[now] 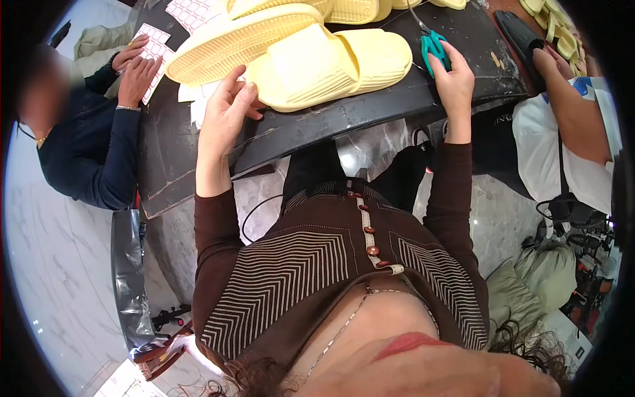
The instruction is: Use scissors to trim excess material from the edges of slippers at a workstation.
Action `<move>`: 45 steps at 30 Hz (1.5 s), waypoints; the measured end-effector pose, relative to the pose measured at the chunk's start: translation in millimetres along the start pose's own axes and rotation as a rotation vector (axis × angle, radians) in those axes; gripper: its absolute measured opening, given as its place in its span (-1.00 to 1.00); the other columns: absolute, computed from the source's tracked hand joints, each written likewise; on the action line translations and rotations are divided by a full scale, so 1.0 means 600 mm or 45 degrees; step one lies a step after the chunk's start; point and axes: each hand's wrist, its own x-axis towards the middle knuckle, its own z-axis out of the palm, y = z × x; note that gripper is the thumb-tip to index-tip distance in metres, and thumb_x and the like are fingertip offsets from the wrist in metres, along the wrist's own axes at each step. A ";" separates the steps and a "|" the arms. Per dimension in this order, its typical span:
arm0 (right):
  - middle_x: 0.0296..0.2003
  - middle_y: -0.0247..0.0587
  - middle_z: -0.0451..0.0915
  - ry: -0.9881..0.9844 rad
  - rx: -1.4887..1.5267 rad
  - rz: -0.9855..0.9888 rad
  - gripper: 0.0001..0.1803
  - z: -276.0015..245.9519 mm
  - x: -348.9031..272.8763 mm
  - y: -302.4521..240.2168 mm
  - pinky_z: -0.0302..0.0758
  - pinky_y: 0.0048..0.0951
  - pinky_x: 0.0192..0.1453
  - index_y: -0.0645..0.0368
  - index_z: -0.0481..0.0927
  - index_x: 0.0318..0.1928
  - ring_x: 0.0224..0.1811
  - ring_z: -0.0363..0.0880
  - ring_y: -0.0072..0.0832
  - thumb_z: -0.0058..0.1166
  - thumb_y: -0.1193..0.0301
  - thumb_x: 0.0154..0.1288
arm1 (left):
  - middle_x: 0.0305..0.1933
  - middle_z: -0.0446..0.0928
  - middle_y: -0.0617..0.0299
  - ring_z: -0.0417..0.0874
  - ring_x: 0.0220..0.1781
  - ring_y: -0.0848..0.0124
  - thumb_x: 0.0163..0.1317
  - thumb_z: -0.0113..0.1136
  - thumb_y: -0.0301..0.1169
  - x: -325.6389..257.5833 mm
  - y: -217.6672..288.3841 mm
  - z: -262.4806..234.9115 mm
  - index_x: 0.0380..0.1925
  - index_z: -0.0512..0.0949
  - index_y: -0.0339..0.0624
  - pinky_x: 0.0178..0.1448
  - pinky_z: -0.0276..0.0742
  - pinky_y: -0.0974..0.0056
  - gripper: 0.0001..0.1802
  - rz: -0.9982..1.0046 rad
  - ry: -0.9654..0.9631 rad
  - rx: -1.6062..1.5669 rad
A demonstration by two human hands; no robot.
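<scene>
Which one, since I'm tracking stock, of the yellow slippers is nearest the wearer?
The strap-up slipper by the wearer's left hand; the other yellow slippers lie farther back.

Pale yellow all over the slipper (324, 66) at twelve o'clock; teal on the scissor handles (433, 46) at one. Black on the table (175, 159). White with a reddish-pink line pattern on the card (158, 45) between ten and eleven. Navy on the sleeve (120, 149) between nine and ten; white on the shirt (539, 142) between two and three. Dark brown with pale chevron stripes on the cardigan (297, 271) at six, red-brown on its buttons (374, 251). Marbled grey on the floor (493, 225) near three.
</scene>
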 end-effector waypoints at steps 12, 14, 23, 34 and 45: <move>-0.12 -0.12 0.67 0.016 0.553 0.166 -0.56 -0.013 -0.012 0.013 0.53 -0.47 0.00 0.28 0.57 0.06 -0.10 0.63 -0.46 0.27 0.44 0.16 | -0.16 0.58 0.11 0.61 -0.32 0.47 0.36 0.09 -0.34 0.001 0.011 0.030 0.22 0.35 -0.47 -0.31 0.59 0.42 -0.48 -0.101 -0.186 -0.377; -0.09 -0.13 0.63 -0.098 0.437 0.099 -0.55 -0.031 -0.035 -0.010 0.54 -0.50 0.02 0.38 0.46 0.14 -0.10 0.64 -0.47 0.18 0.55 0.23 | -0.14 0.59 0.09 0.61 -0.34 0.45 0.34 0.09 -0.36 -0.002 0.012 0.031 0.22 0.34 -0.44 -0.35 0.58 0.40 -0.48 -0.116 -0.176 -0.398; -0.17 -0.30 0.56 -0.208 0.783 0.453 -0.53 -0.089 -0.132 -0.117 0.52 -0.57 -0.10 0.35 0.43 0.08 -0.19 0.56 -0.61 0.27 0.58 0.17 | -0.21 0.59 -0.05 0.66 -0.40 0.32 0.26 0.07 -0.56 -0.059 0.015 0.102 0.17 0.22 -0.46 -0.41 0.63 0.32 -0.51 -0.185 -0.072 -0.765; -0.23 -0.33 0.57 -0.174 0.968 0.656 -0.71 -0.071 -0.193 -0.120 0.50 -0.57 -0.19 0.25 0.47 -0.06 -0.29 0.52 -0.63 0.23 0.47 0.27 | -0.10 0.58 0.07 0.62 -0.26 0.42 0.35 0.14 -0.35 -0.050 0.023 0.099 0.06 0.41 -0.43 -0.27 0.57 0.40 -0.60 -0.067 -0.401 -0.122; -0.21 -0.30 0.56 -0.121 1.040 0.730 -0.65 -0.069 -0.196 -0.130 0.51 -0.57 -0.07 0.29 0.43 -0.01 -0.19 0.53 -0.63 0.23 0.49 0.26 | 0.18 0.42 0.03 0.47 0.17 0.38 0.25 0.25 -0.23 0.036 0.055 0.161 0.31 0.23 -0.35 0.22 0.40 0.32 -0.28 -0.095 -0.846 -0.266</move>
